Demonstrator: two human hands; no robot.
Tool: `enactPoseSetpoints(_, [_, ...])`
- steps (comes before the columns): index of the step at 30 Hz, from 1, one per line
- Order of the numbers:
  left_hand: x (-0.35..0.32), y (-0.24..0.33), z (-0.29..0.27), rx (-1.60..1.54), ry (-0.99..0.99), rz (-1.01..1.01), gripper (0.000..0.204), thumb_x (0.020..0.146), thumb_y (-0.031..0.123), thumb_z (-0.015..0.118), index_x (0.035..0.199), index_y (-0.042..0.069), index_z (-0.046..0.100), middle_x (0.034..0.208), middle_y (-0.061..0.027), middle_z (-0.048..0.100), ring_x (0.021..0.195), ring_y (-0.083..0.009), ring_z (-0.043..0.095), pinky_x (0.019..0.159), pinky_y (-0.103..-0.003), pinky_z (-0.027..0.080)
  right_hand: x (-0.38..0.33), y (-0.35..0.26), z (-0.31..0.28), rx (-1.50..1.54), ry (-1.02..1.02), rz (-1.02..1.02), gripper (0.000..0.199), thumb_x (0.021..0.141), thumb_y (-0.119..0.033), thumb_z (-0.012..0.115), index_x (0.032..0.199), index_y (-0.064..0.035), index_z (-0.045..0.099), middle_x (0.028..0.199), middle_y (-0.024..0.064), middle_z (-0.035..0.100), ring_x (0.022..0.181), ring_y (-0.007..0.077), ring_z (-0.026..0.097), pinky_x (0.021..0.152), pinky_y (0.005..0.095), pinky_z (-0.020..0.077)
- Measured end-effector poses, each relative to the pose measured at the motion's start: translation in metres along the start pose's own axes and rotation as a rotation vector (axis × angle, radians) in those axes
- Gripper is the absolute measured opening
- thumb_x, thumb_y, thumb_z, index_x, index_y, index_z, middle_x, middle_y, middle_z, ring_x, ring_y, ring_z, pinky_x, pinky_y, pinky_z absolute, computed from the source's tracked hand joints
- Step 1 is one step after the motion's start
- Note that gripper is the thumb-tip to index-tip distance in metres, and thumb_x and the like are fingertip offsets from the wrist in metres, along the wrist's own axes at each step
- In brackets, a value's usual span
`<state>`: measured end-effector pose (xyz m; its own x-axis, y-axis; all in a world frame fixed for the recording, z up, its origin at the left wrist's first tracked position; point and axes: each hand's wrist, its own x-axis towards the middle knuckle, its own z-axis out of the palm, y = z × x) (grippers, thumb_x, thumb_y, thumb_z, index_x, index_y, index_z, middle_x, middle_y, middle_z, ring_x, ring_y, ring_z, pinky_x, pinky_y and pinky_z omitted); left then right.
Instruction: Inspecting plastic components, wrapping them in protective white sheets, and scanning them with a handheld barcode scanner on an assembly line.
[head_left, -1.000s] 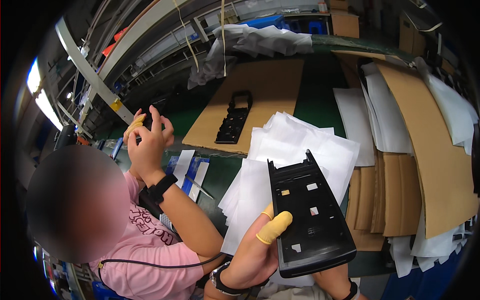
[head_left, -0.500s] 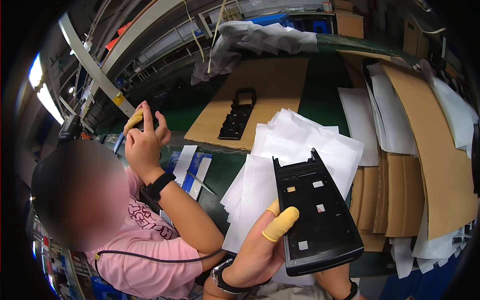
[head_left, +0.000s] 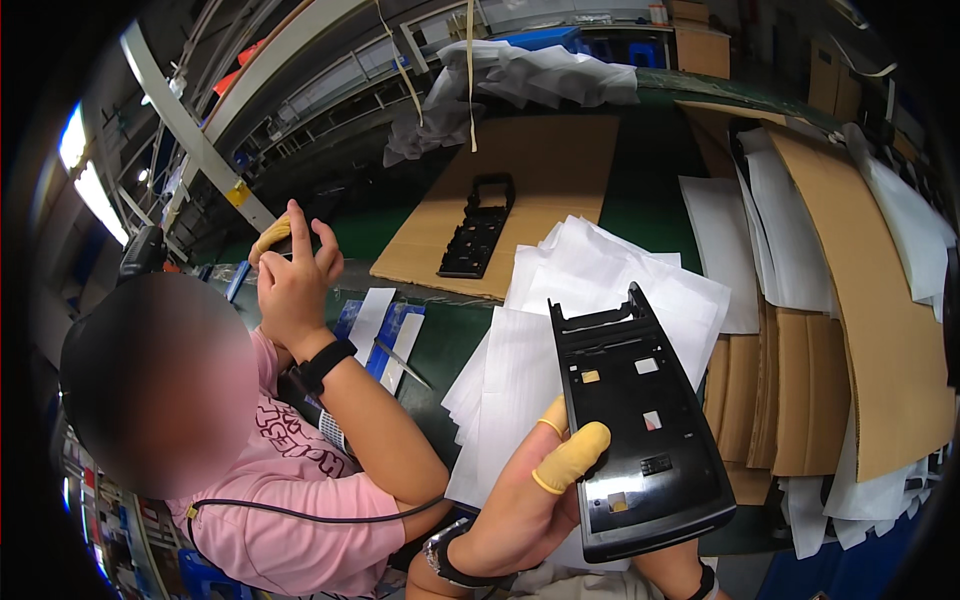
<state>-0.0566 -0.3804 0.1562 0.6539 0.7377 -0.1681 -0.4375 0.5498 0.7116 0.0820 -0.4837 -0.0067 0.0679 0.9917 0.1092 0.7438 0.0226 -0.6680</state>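
A black plastic housing (head_left: pixel 650 430), long with several rectangular cutouts and two prongs at its far end, is held tilted above the near edge of the bench. My left hand (head_left: pixel 535 505) grips its left side; the thumb, in a yellow finger cot, presses along the edge, while the other fingers are mostly hidden underneath. At the housing's lower right, my right hand (head_left: pixel 668 562) shows only around the wrist, its fingers hidden behind the part. Beyond the housing lies a pile of white foam sheets (head_left: pixel 620 260).
A second black plastic frame (head_left: pixel 476 228) lies on a cardboard sheet (head_left: pixel 560 170). At right stand cardboard dividers (head_left: pixel 850 300) with white sheets between them. On my left, a co-worker in a pink shirt (head_left: pixel 290 530) has a raised hand (head_left: pixel 298 285). Tweezers (head_left: pixel 402 364) rest beside blue-and-white strips.
The housing has tilted and shifted slightly right, so light now glares off its near end. My left hand has moved slightly with it, still gripping.
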Motion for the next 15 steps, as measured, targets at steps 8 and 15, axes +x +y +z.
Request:
enactPoseSetpoints(8, [-0.003,-0.023,-0.023,0.109,0.019,0.079,0.049,0.087,0.021,0.054,0.128,0.004,0.033,0.112,-0.0142,0.053,0.095,-0.0248,0.057,0.075,-0.035,0.048,0.014,-0.027,-0.018,-0.114,0.23,-0.109,0.025,0.08,-0.014,0.055,0.104,-0.0084,0.06,0.106,0.0154,0.057,0.1,0.034,0.052,0.088,0.0437,0.0386])
enactPoseSetpoints(15, [0.008,-0.038,-0.031,-0.499,-0.421,-0.063,0.038,0.083,0.042,0.057,0.096,0.008,0.046,0.07,-0.0022,0.043,0.05,-0.0116,0.046,0.054,-0.024,0.03,0.011,-0.04,-0.04,-0.13,0.109,-0.018,0.049,0.077,-0.026,0.06,0.123,-0.0113,0.052,0.124,0.0219,0.038,0.115,0.0384,0.039,0.093,0.0443,0.0324])
